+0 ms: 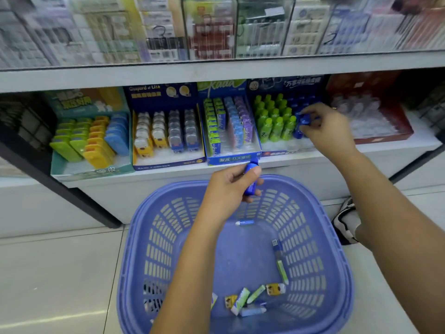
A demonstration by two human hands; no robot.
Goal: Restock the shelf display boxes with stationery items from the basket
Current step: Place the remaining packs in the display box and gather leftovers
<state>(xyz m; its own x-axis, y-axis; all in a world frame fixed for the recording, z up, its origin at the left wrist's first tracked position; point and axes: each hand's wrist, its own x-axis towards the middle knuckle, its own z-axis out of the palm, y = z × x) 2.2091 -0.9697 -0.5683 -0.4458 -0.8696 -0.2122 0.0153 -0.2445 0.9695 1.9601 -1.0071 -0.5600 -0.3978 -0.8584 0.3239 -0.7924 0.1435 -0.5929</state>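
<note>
Basket (313,261) sits on tiled floor (60,273) below shelf (168,75); left hand (228,186), right hand (327,131) each grip blue bottles (251,180).

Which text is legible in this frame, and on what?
"Gaspard et Lisa": header of the dark blue display box.
"2": label of a green bottle.
Script word on the blue-green box header: cut off, unreadable.
Chinese print on the bottle box header, upper-shelf packs, basket items: too blurred.

My left hand (231,186) and right hand (325,128) are bare, and so are both forearms as far as I can see them. On the floor (60,273) behind my right forearm sits a white sneaker (345,221) with black trim, apparently mine.
</note>
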